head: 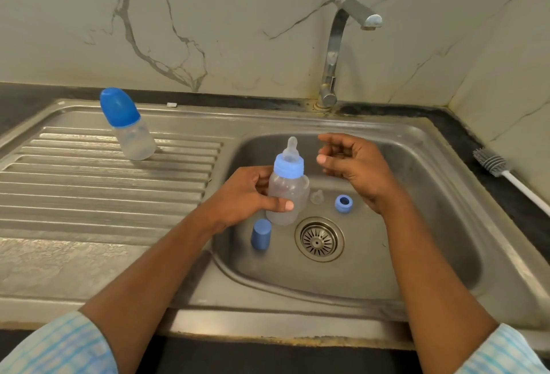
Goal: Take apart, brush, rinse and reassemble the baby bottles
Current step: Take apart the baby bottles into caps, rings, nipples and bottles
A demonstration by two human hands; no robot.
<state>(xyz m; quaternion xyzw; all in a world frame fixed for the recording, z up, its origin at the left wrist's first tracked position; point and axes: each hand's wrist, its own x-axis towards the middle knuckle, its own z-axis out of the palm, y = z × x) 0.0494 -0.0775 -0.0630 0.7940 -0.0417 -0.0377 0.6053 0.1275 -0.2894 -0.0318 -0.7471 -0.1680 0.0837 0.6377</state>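
Far left, a capped bottle (128, 125) stands upright on the ribbed drainboard (89, 195), blue lid on, looks like it's all in one piece. It's well apart from everything else.

Moving over to the sink (416, 225), the left hand (247, 195) is wrapped around the body of the held bottle (287, 195), thumb across the front, fingers round the back. It's held upright over the left part of the basin, off the bottom. This one has its blue collar (288, 167) screwed on and the clear nipple (291, 149) poking up out of it, no lid.

Just below that hand, a blue cap (261, 234) sits on the basin floor. Right of it is the round drain (319, 239). Above the drain, a loose nipple (317, 196) stands just beside the held bottle, and a loose ring (343, 203) in blue lies right next to that, hole facing up.

The right hand (354, 165) hangs over the basin near the top of the held bottle, not touching it, fingers loosely curled and nothing in them.

The tap (336, 55) rises behind the sink, with no water coming from the spout.

Far right, a grey brush (494, 165) with a white handle lies on the dark tabletop (459, 126), outside the sink rim.
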